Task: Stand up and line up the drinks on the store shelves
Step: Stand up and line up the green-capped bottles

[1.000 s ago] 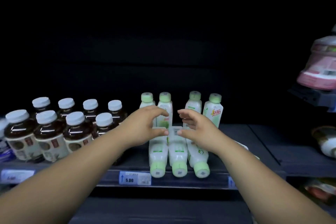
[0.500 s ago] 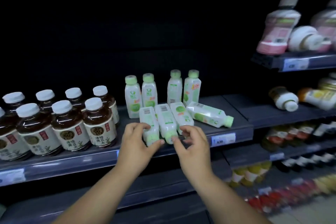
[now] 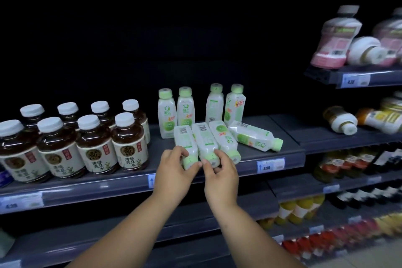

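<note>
In the middle of the frame the green-and-white drink bottles are on a dark shelf. Four standing bottles are upright in a row at the back, and four more lie on their side in front of them. Three of the lying ones are close together with their green caps toward the front edge: the first lying bottle, the second lying bottle and the third lying bottle. The fourth lying bottle lies more across, just to the right of them, with its cap pointing to the right of the frame. The left hand grips the cap end of the first lying bottle, fingers curled over the top and thumb below. The right hand holds the cap end of the second lying bottle in the same way; its fingers probably touch also the third one, but this part is hidden. The two thumbs almost meet. At the left of the frame the brown tea bottles with white caps stand in two rows. A price tag is on the shelf edge, right of the hands. At the upper right some pink bottles are on another shelf.
</note>
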